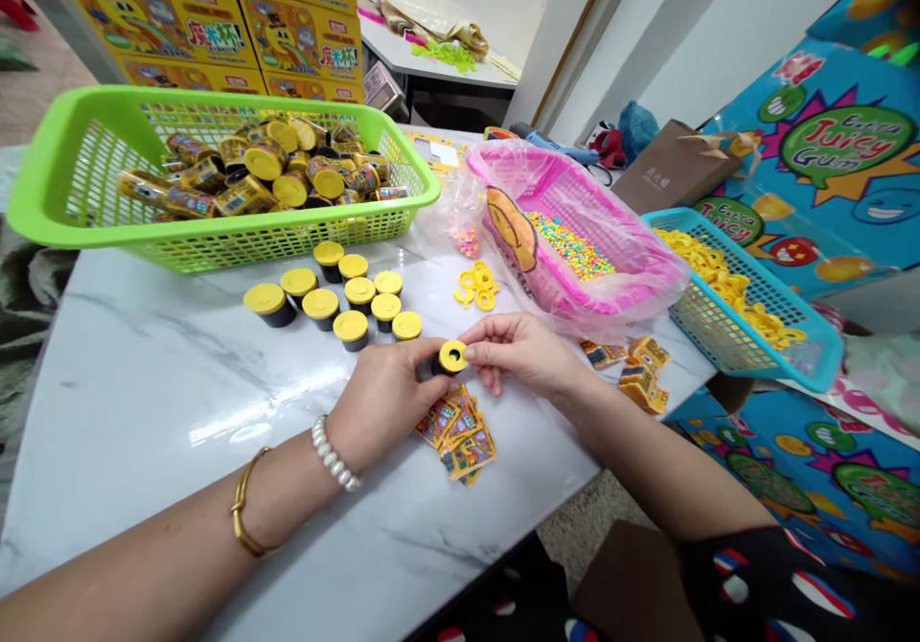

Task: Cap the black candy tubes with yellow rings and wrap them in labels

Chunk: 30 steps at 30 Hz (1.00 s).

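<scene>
My left hand point(388, 385) grips a small black cup point(440, 367) between thumb and fingers, just above the table. On its top sits a yellow ring-shaped piece point(452, 355) with a dark hole in the middle. My right hand point(522, 353) pinches the right edge of this yellow ring with thumb and forefinger. Below both hands lies a loose pile of printed orange labels point(464, 436). Several black cups with yellow lids point(321, 306) stand upright to the left. Beyond my right hand lie a few loose yellow rings point(477, 287).
A green basket point(216, 240) holds many wrapped cups. To the right stand a plastic-lined pink basket point(618, 311) with coloured candy beads point(571, 244) and a blue basket point(819, 364) of yellow rings. Folded label stacks point(642, 377) lie near the table's right edge. Yellow cartons point(216, 24) are stacked behind.
</scene>
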Each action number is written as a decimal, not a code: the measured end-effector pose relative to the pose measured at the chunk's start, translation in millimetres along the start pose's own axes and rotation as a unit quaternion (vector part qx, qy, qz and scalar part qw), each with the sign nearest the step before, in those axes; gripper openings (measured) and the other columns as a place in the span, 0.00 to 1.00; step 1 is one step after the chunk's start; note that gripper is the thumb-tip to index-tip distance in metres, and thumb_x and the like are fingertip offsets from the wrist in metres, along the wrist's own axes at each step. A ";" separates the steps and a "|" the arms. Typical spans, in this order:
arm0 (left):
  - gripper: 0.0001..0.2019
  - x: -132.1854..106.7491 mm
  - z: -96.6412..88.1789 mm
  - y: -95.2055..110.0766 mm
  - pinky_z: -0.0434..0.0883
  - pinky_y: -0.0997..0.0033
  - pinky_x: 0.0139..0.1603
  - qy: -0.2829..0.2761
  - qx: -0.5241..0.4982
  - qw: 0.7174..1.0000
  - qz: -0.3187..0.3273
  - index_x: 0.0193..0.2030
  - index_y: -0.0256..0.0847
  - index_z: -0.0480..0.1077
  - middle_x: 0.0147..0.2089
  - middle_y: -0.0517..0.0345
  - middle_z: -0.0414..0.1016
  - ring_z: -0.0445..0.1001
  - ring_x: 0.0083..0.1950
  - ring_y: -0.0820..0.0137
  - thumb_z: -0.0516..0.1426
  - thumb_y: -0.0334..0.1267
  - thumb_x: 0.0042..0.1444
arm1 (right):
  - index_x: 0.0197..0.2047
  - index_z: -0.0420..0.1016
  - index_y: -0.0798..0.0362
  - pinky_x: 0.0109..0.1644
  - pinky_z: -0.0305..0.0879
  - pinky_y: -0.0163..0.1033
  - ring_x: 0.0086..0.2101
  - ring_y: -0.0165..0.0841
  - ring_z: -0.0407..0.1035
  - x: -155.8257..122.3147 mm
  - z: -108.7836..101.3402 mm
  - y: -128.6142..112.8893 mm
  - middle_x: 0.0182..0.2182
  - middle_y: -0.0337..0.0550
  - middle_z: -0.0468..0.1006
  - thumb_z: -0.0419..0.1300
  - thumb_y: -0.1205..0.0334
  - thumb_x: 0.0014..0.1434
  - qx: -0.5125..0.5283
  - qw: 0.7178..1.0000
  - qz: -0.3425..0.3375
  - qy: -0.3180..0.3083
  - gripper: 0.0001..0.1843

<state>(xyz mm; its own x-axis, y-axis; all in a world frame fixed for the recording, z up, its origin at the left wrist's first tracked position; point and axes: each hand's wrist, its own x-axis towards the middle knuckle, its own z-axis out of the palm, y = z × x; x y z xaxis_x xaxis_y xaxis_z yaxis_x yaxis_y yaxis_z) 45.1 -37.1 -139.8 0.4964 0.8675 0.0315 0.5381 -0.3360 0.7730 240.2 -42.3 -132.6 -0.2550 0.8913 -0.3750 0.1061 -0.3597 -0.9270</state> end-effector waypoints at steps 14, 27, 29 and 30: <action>0.07 0.7 -2.0 1.7 0.65 0.74 0.31 -0.010 0.010 1.000 0.013 0.38 0.42 0.78 0.27 0.63 0.78 0.72 0.28 0.72 0.62 0.31 0.51 | 0.35 0.73 0.58 0.15 0.63 0.26 0.13 0.23 0.65 -1.2 6.6 -0.3 0.17 0.33 0.74 0.70 0.62 0.46 0.033 0.999 0.025 0.013 0.14; 0.07 -0.8 -2.0 1.8 0.64 0.73 0.31 -0.014 0.060 0.998 0.024 0.38 0.38 0.76 0.29 0.58 0.75 0.72 0.30 0.69 0.60 0.33 0.52 | 0.34 0.76 0.58 0.17 0.62 0.27 0.15 0.23 0.65 0.5 6.6 4.4 0.17 0.34 0.73 0.70 0.59 0.47 0.043 0.999 0.006 0.016 0.14; 0.08 0.1 -1.8 1.4 0.62 0.74 0.28 -0.032 0.038 0.999 0.008 0.40 0.39 0.76 0.26 0.60 0.76 0.72 0.27 0.71 0.59 0.34 0.53 | 0.34 0.76 0.58 0.17 0.63 0.27 0.15 0.22 0.65 1.3 7.0 4.7 0.18 0.34 0.73 0.70 0.60 0.47 0.044 0.999 0.004 0.015 0.13; 0.09 0.5 -1.8 1.3 0.61 0.75 0.27 -0.037 0.031 0.999 0.000 0.41 0.39 0.75 0.26 0.61 0.76 0.71 0.26 0.72 0.58 0.34 0.53 | 0.34 0.76 0.58 0.17 0.63 0.27 0.15 0.22 0.65 1.5 7.6 4.8 0.18 0.34 0.73 0.69 0.60 0.47 0.044 0.999 0.008 0.012 0.13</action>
<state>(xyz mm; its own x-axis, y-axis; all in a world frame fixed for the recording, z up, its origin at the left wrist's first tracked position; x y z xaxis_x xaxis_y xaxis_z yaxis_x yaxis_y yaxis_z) 44.8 -36.5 -137.7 0.5445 0.8386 -0.0163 0.5775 -0.3607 0.7324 233.0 -44.7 -137.6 -0.2299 0.8913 -0.3909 0.0239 -0.3963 -0.9178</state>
